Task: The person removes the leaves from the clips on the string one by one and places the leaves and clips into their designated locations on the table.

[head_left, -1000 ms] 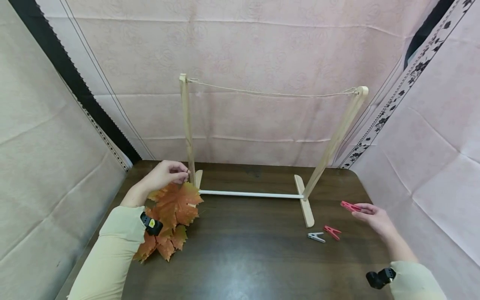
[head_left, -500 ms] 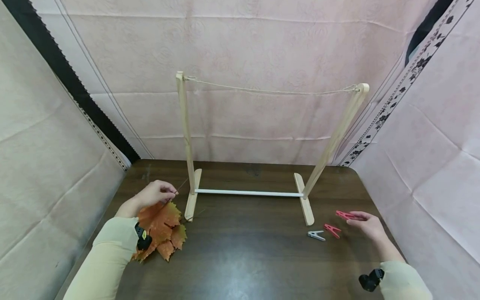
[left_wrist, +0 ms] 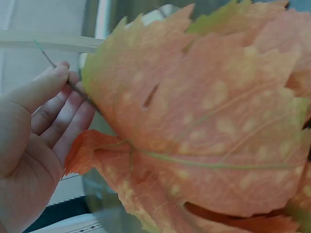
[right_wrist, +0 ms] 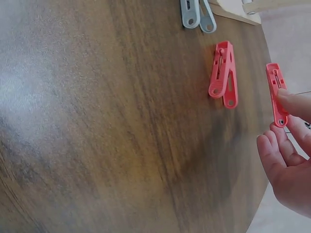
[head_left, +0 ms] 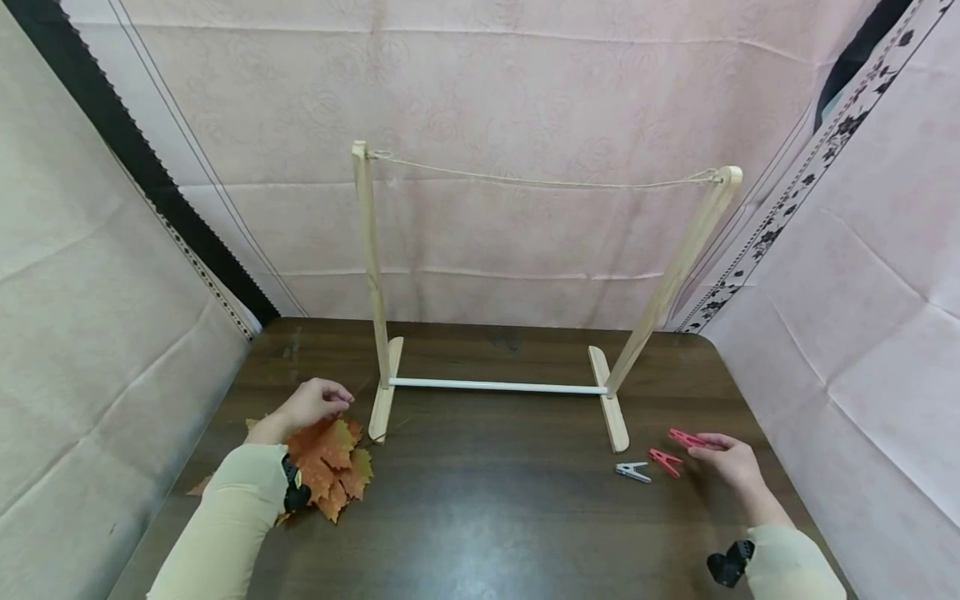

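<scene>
My left hand [head_left: 311, 406] pinches the thin stem of an orange maple leaf [left_wrist: 194, 121] between thumb and fingers, as the left wrist view shows. The leaf hangs below the hand, over more orange and green-edged leaves [head_left: 352, 475] at the table's left. On the right, my right hand [head_left: 727, 458] holds a red clothespin [right_wrist: 277, 90] between thumb and fingers, above the table. A second red clothespin [right_wrist: 223, 75] lies on the wood close by, with a grey clothespin [head_left: 632, 472] beside it.
A wooden stand with two posts [head_left: 371, 267] rises at the table's back, a string [head_left: 525, 181] tied between their tops. A white rod [head_left: 495, 385] joins its feet [head_left: 609, 400]. Pale cloth [head_left: 487, 100] hangs behind and along both sides of the brown table [head_left: 480, 500].
My left hand has moved left and down, away from the left post, bringing the leaf with it. My right hand, still holding the red clothespin, has shifted slightly left and down.
</scene>
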The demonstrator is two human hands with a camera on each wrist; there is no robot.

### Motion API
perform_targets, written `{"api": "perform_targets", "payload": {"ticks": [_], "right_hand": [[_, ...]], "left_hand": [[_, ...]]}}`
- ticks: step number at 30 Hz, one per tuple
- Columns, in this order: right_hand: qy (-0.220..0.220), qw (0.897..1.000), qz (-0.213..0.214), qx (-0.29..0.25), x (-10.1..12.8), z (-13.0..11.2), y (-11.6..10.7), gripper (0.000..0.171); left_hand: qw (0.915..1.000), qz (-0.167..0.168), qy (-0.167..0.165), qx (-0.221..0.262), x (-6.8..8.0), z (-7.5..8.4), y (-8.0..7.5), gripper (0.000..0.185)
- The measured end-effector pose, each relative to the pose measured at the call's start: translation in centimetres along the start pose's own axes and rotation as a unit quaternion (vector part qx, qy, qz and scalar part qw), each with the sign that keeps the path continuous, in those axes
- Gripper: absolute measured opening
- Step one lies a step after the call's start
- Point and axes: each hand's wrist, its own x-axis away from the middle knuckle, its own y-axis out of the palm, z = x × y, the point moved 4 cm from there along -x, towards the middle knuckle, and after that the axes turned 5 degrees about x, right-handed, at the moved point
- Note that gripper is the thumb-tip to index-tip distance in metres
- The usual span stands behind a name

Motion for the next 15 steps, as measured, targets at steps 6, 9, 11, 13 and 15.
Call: {"api": "perform_targets", "payload": {"ticks": [6, 9, 11, 13, 15], "right_hand": [[-0.001, 1.0, 0.006, 0.016, -0.2, 0.3, 0.5, 0.056], [0.003, 1.0, 0.009, 0.022, -0.2, 0.5, 0.7, 0.054], [0.005, 1.0, 0.01, 0.027, -0.3, 0.5, 0.7, 0.052], [0.008, 1.0, 0.01, 0.027, -0.3, 0.5, 0.9, 0.05], [0.009, 1.0, 0.008, 0.028, -0.4, 0.6, 1.0, 0.049]], "left_hand": [[0.9997, 0.019, -0.011, -0.014, -0.5, -1.7, 1.1, 0.018], [0.9993, 0.029, -0.015, -0.021, -0.7, -2.2, 1.4, 0.018], [0.999, 0.031, -0.017, -0.027, -0.8, -2.3, 1.7, 0.017], [0.999, 0.028, -0.019, -0.029, -0.9, -2.4, 2.0, 0.016], [0.999, 0.021, -0.019, -0.034, -1.0, -2.5, 2.3, 0.015]]}}
